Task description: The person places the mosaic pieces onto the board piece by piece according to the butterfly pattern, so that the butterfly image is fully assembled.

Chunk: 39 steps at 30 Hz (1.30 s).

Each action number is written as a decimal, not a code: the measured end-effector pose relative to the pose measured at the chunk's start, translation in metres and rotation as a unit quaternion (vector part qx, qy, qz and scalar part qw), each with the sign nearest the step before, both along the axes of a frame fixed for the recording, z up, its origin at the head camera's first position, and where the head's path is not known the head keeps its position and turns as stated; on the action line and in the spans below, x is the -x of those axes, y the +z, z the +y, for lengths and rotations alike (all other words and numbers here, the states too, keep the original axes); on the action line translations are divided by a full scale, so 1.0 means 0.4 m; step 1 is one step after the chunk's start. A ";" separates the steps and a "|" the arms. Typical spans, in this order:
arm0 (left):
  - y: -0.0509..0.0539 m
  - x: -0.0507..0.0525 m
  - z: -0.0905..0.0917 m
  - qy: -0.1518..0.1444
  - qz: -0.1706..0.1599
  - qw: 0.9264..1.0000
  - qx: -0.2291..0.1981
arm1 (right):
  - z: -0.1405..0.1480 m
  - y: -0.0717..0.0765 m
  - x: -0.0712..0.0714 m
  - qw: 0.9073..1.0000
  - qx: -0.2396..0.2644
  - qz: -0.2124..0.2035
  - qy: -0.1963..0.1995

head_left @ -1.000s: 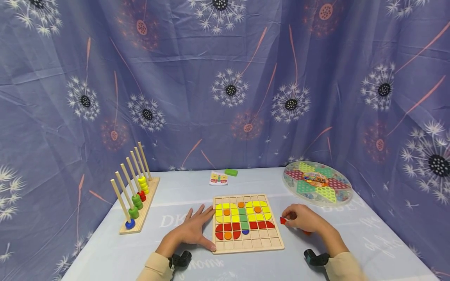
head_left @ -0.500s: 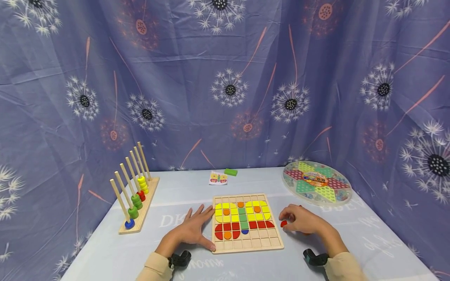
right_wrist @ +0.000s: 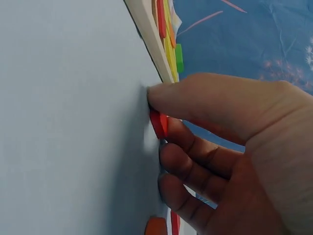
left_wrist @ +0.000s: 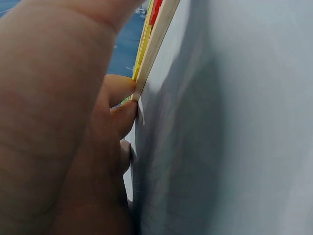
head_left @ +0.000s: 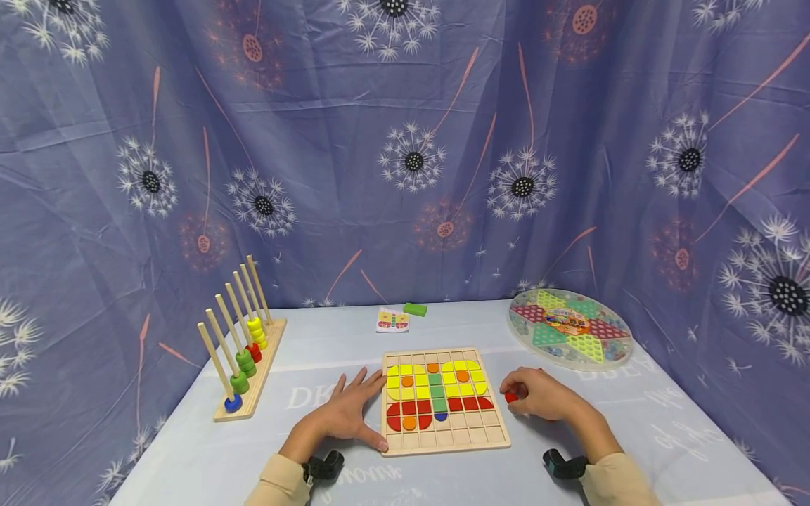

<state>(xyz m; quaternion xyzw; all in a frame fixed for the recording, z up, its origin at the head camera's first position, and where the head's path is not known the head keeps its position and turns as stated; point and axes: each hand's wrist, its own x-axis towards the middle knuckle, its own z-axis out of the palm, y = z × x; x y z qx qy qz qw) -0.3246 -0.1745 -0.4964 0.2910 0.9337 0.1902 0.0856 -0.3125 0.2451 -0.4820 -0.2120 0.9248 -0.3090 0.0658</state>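
Note:
My left hand (head_left: 351,409) lies spread on the table with straight fingers, thumb and fingertips touching the left edge of a wooden grid board (head_left: 436,443). Flat yellow, red, orange, green and blue pieces fill part of the grid in a butterfly shape. Just right of the board, my right hand (head_left: 544,395) pinches a small red puzzle piece (right_wrist: 159,123) between thumb and forefinger, low over the table. Its other fingers are curled behind. In the right wrist view an orange piece (right_wrist: 156,226) and another red piece (right_wrist: 174,223) lie below the curled fingers.
A small butterfly picture card (head_left: 392,321) and a green block (head_left: 415,309) lie behind the board. At left stands a peg rack (head_left: 261,374) with coloured beads. A round Chinese checkers board (head_left: 571,330) is at the back right, before a patterned curtain (head_left: 354,161).
My right hand has shifted slightly left, and the red piece has turned between its fingertips. An orange-red piece seen beneath that hand earlier is now hidden in the head view. My left hand stays put.

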 end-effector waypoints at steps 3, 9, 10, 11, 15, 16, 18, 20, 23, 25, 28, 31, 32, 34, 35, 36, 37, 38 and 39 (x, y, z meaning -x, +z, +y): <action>0.001 0.001 0.000 0.000 0.000 1.000 0.001 | 0.000 0.005 -0.002 1.000 0.008 -0.007 0.005; 0.007 0.004 0.001 -0.001 -0.003 1.000 0.003 | 0.024 0.012 -0.002 1.000 0.010 -0.010 0.026; 0.008 0.004 0.001 -0.002 -0.003 1.000 0.003 | 0.026 0.011 0.000 1.000 0.009 -0.009 0.026; 0.009 0.004 0.001 -0.002 -0.003 1.000 0.002 | 0.028 0.009 0.001 1.000 0.009 -0.009 0.025; 0.006 0.004 0.000 -0.002 -0.004 1.000 0.004 | 0.024 0.000 0.005 1.000 0.013 -0.012 0.016; 0.005 0.004 0.000 -0.001 -0.005 1.000 0.004 | 0.019 0.000 0.004 1.000 0.016 -0.012 0.016; 0.003 0.005 -0.001 0.000 -0.004 1.000 0.005 | 0.005 0.006 0.000 0.999 0.024 -0.010 0.021; 0.003 0.004 -0.001 -0.001 -0.002 1.000 0.006 | -0.018 0.016 -0.007 0.999 0.034 -0.005 0.038; 0.003 0.003 -0.001 -0.002 0.000 1.000 0.005 | -0.060 0.028 -0.016 0.997 0.042 0.007 0.068; 0.004 0.003 -0.001 -0.003 0.000 1.000 0.004 | -0.088 0.032 -0.020 0.995 0.042 0.015 0.089; 0.004 0.004 -0.002 -0.003 -0.001 1.000 0.005 | -0.126 0.034 -0.025 0.992 0.040 0.024 0.116; 0.005 0.006 -0.002 0.000 0.002 1.000 0.003 | -0.159 0.032 -0.028 0.989 0.040 0.032 0.137; 0.005 0.006 -0.002 0.001 0.003 1.000 0.000 | -0.168 0.030 -0.029 0.989 0.038 0.033 0.142; 0.001 0.004 -0.003 0.001 0.002 1.000 0.000 | -0.182 0.023 -0.032 0.988 0.034 0.026 0.146; -0.002 0.001 -0.003 0.001 -0.001 1.000 -0.002 | -0.187 0.019 -0.034 0.988 0.032 0.021 0.148; -0.005 -0.001 -0.003 0.000 -0.004 1.000 -0.002 | -0.191 0.014 -0.036 0.988 0.027 0.017 0.148; -0.008 -0.004 -0.004 -0.001 -0.007 1.000 -0.001 | -0.193 0.009 -0.038 0.989 0.025 0.013 0.146; -0.010 -0.006 -0.005 -0.002 -0.009 1.000 -0.001 | -0.195 0.005 -0.040 0.989 0.022 0.010 0.145; -0.012 -0.008 -0.005 -0.002 -0.010 1.000 -0.001 | -0.196 0.002 -0.041 0.989 0.020 0.008 0.143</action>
